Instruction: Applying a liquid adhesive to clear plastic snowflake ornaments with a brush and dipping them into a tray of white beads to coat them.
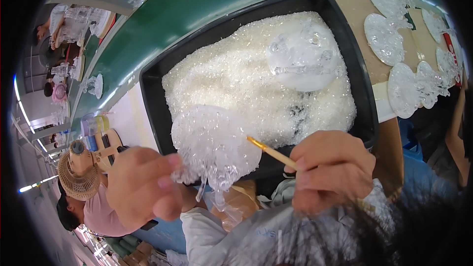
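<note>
My right hand grips a slim paintbrush with a pale handle and a gold-coloured ferrule, its tip at the right edge of a white round disc. Clear, shiny figures stand out from that disc, which overlaps the near left of a black tray. At the disc's left edge is my left hand, blurred, its fingers curled. Whether it bears the disc is hidden. Glittering clear-white granules fill the tray, and a second decorated disc lies on them at the far right.
More decorated discs stand on a brown board to the right. The tray rests on a green table. At left are a tan fan, a clear cup and a person in pink. Others sit farther left.
</note>
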Action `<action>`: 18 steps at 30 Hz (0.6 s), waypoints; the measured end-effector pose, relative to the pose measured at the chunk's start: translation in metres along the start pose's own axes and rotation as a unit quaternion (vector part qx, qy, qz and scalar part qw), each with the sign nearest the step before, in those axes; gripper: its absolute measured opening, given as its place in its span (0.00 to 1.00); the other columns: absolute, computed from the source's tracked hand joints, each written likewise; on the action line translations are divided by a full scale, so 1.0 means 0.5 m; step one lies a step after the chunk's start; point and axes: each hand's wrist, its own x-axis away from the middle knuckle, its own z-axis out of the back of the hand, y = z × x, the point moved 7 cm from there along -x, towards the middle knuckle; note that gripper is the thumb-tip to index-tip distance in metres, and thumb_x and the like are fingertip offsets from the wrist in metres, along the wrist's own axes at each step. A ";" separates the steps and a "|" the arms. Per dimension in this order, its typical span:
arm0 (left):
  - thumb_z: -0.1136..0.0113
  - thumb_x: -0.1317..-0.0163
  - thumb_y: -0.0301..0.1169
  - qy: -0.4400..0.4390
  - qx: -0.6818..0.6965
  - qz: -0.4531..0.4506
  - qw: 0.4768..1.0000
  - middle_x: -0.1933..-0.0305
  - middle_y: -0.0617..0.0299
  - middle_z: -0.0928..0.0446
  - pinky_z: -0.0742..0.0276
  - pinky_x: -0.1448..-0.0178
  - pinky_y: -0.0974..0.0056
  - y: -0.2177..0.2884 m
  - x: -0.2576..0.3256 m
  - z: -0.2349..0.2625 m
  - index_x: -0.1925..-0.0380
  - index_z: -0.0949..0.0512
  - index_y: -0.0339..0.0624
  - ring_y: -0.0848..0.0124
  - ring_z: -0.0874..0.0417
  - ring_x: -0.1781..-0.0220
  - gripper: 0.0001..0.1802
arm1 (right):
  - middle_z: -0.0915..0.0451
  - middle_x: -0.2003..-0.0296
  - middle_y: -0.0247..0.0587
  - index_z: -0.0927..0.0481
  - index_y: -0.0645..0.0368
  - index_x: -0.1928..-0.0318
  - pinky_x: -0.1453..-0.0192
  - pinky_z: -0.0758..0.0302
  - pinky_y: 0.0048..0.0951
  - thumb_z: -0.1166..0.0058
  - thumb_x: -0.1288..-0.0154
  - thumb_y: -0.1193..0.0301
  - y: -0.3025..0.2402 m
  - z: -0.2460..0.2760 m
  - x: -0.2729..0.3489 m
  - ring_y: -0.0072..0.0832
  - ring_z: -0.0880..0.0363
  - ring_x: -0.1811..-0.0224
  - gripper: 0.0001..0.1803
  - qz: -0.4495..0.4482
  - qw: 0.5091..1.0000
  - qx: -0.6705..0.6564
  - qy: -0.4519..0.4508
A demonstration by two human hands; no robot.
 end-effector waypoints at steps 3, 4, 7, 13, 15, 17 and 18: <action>0.45 0.30 0.35 0.003 -0.048 -0.077 0.996 0.75 0.47 0.18 0.32 0.81 0.66 0.013 -0.009 0.021 0.71 0.25 0.31 0.68 0.30 0.87 0.16 | 0.19 0.70 0.50 0.18 0.67 0.68 0.79 0.21 0.29 0.31 0.47 0.75 -0.019 0.005 -0.001 0.35 0.19 0.80 0.10 0.052 0.995 -0.030 0.077; 0.45 0.30 0.34 -0.008 -0.057 -0.016 0.998 0.75 0.47 0.17 0.32 0.79 0.66 0.002 -0.023 0.019 0.71 0.24 0.30 0.68 0.28 0.85 0.16 | 0.19 0.70 0.50 0.18 0.67 0.68 0.79 0.21 0.29 0.31 0.47 0.75 -0.027 0.006 0.001 0.35 0.19 0.80 0.10 0.052 0.996 -0.026 0.074; 0.44 0.30 0.33 0.074 -0.080 0.059 0.992 0.74 0.48 0.17 0.33 0.77 0.68 -0.014 -0.028 -0.003 0.70 0.22 0.28 0.70 0.26 0.82 0.16 | 0.19 0.71 0.50 0.18 0.66 0.68 0.79 0.21 0.30 0.30 0.48 0.73 -0.026 0.022 0.018 0.35 0.19 0.80 0.11 0.001 0.991 -0.018 0.136; 0.41 0.32 0.29 0.181 -0.123 0.124 0.968 0.74 0.51 0.16 0.32 0.73 0.73 -0.022 -0.023 0.016 0.70 0.19 0.28 0.75 0.24 0.79 0.13 | 0.20 0.69 0.51 0.18 0.67 0.66 0.77 0.19 0.30 0.29 0.50 0.76 -0.024 -0.001 0.004 0.36 0.18 0.78 0.12 0.015 0.999 -0.040 0.019; 0.40 0.32 0.28 0.183 -0.128 0.142 0.964 0.74 0.52 0.16 0.31 0.72 0.73 -0.020 -0.016 0.015 0.70 0.19 0.28 0.76 0.24 0.79 0.11 | 0.20 0.68 0.52 0.18 0.67 0.64 0.76 0.18 0.30 0.29 0.50 0.77 -0.020 -0.023 0.000 0.38 0.18 0.77 0.13 0.017 0.997 -0.050 -0.051; 0.38 0.34 0.26 0.206 -0.150 0.220 0.942 0.73 0.53 0.16 0.29 0.71 0.75 -0.014 0.002 0.017 0.69 0.18 0.29 0.76 0.22 0.78 0.09 | 0.21 0.63 0.50 0.20 0.65 0.61 0.72 0.18 0.32 0.28 0.48 0.76 -0.025 -0.042 0.002 0.41 0.15 0.71 0.15 0.015 0.995 -0.049 -0.089; 0.38 0.34 0.26 0.210 -0.145 0.219 0.942 0.73 0.53 0.16 0.29 0.71 0.75 -0.008 -0.004 0.010 0.69 0.18 0.29 0.76 0.22 0.78 0.09 | 0.22 0.58 0.48 0.21 0.63 0.58 0.69 0.18 0.34 0.28 0.46 0.75 -0.029 -0.048 0.002 0.45 0.13 0.65 0.17 0.012 0.992 -0.031 -0.121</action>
